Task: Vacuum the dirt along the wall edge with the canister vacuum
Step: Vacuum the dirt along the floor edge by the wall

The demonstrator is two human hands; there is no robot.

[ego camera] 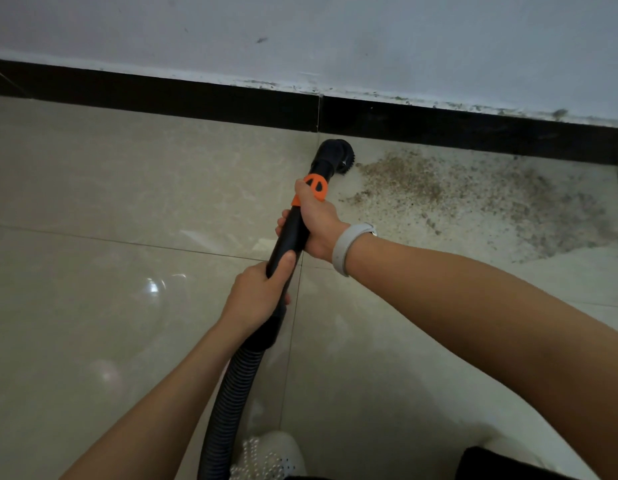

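Both hands are clenched around the black vacuum wand (289,237): the right hand (316,223) just behind the orange collar (314,188), the left hand (257,294) lower, where the ribbed hose (231,393) joins. Ahead of the right grip, the round brush nozzle (333,157) rests on the tiled floor (92,188) near the black baseboard (196,98). It touches the near edge of the dirt (439,192) spreading rightward.

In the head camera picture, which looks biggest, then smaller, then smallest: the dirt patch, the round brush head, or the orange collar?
1. Dirt patch, by far the largest.
2. Round brush head.
3. Orange collar, though the right hand covers part of it, so it looks about even with the brush head.
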